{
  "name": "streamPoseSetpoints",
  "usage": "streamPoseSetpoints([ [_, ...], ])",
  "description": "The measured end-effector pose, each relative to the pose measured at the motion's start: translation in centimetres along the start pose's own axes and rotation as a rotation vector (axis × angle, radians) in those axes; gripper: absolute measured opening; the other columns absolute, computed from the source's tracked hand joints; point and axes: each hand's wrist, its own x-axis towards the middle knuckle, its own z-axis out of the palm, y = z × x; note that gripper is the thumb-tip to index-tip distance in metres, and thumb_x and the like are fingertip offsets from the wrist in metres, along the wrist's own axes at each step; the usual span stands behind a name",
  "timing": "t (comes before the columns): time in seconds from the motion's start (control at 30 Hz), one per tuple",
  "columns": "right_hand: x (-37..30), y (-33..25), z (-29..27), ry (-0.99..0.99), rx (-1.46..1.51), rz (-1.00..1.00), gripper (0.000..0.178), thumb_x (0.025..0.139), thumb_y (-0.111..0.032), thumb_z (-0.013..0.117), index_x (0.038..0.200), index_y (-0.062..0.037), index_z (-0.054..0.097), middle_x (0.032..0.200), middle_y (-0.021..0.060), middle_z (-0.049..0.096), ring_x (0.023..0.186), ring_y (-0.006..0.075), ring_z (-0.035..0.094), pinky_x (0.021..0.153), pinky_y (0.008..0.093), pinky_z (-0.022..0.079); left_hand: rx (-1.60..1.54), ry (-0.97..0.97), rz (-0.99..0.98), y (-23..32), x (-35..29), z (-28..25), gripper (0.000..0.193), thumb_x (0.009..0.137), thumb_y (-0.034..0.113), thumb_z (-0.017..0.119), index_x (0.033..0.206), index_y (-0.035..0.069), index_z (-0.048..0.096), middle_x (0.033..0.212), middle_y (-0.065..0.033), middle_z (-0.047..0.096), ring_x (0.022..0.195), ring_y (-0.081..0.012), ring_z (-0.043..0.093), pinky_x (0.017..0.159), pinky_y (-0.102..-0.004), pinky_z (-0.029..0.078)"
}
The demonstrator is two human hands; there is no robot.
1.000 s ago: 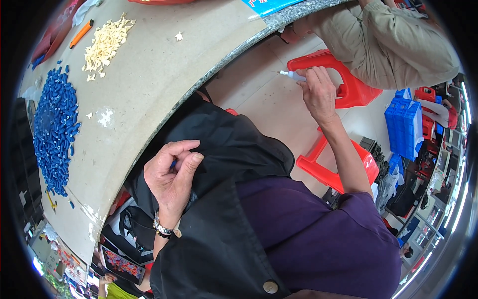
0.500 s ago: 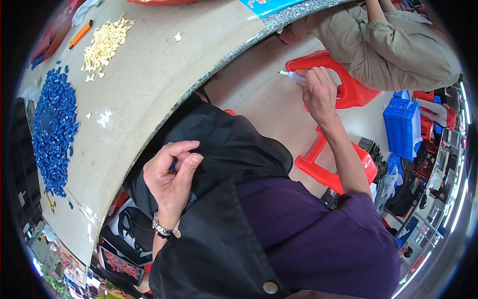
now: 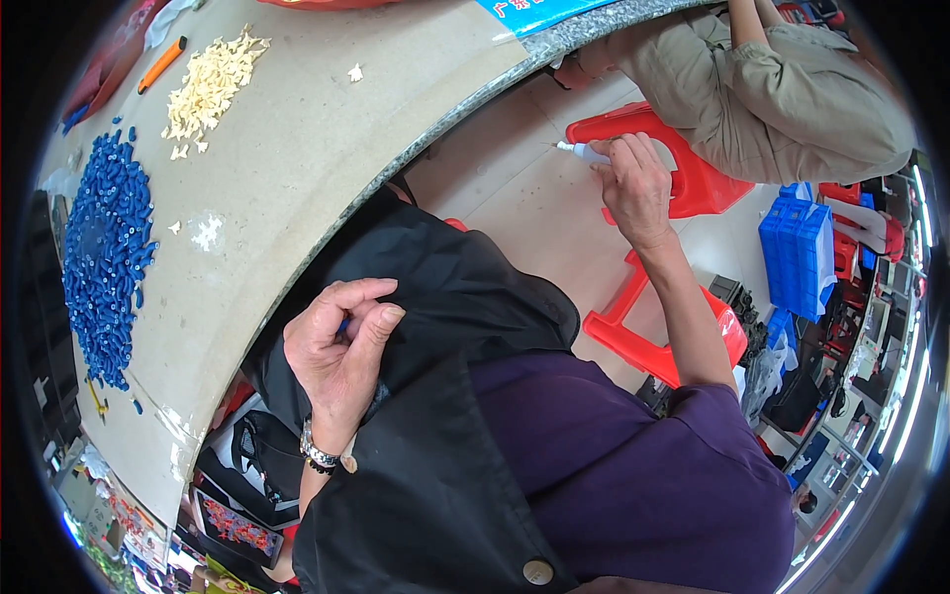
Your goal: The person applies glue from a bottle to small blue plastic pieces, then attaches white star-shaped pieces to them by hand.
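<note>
My left hand (image 3: 336,346), wearing a bracelet, is raised over my black apron (image 3: 426,257) with curled fingers. A bit of blue shows inside it, likely one of the small blue pieces, mostly hidden by the fingers. Out to the right, my right hand (image 3: 638,193) grips a small squeeze bottle (image 3: 592,152) with a white tip pointing left. The bottle is well apart from my left hand. On the table (image 3: 297,119) lie a large pile of small blue pieces (image 3: 104,247) and a smaller pile of cream-coloured pieces (image 3: 213,84).
An orange-handled cutter (image 3: 161,65) rests near the far left table edge. Red plastic stools (image 3: 653,327) stand on the floor at the right, with stacked blue crates (image 3: 797,252) beyond. Another person in khaki trousers (image 3: 762,99) sits at the far right.
Both hands keep almost the same pose and place. Only a slight shift of the whole view shows.
</note>
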Motion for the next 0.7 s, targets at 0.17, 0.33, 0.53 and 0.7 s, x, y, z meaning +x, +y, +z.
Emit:
streamPoseSetpoints([
  [0.17,0.1,-0.1,-0.2,-0.022,0.04,0.077,0.019,0.069,0.004,0.068,0.085,-0.0025,0.059,0.078,0.0104,0.053,0.075,0.027,0.055,0.062,0.0369,0.047,-0.011,0.003,-0.005,0.0,-0.1,0.0,0.02,0.077,0.002,0.078,0.095,-0.001,0.071,0.066,0.0021,0.055,0.054,-0.0011,0.04,0.05,-0.0175,0.029],
  [0.33,-0.6,0.3,0.0,-0.061,0.441,0.44,0.018,0.076,0.003,0.069,0.093,-0.0013,0.063,0.086,0.0064,0.061,0.076,0.0179,0.056,0.065,0.0301,0.047,-0.064,-0.046,-0.048,0.0,0.4,0.3,0.019,0.079,0.003,0.077,0.096,-0.001,0.07,0.065,0.0033,0.056,0.056,-0.0008,0.043,0.051,-0.0169,0.03],
  [0.53,0.1,-2.4,-1.2,-0.173,1.054,0.78,0.024,0.08,0.007,0.065,0.102,-0.0021,0.063,0.096,0.0001,0.061,0.081,0.0086,0.055,0.072,0.0238,0.047,-0.303,-0.3,-0.218,0.9,2.4,1.5,0.026,0.083,0.003,0.072,0.109,0.001,0.067,0.077,0.0026,0.058,0.069,-0.0022,0.049,0.061,-0.0181,0.039],
  [0.7,1.7,-8.4,-2.0,-0.204,1.496,0.747,0.032,0.08,0.005,0.063,0.111,-0.0012,0.054,0.099,0.007,0.062,0.088,0.0179,0.066,0.066,0.0266,0.052,-0.347,-0.294,-0.176,-0.1,3.4,3.4,0.05,0.084,0.011,0.073,0.132,0.006,0.057,0.093,-0.0002,0.055,0.069,-0.0025,0.044,0.064,-0.0185,0.041],
])
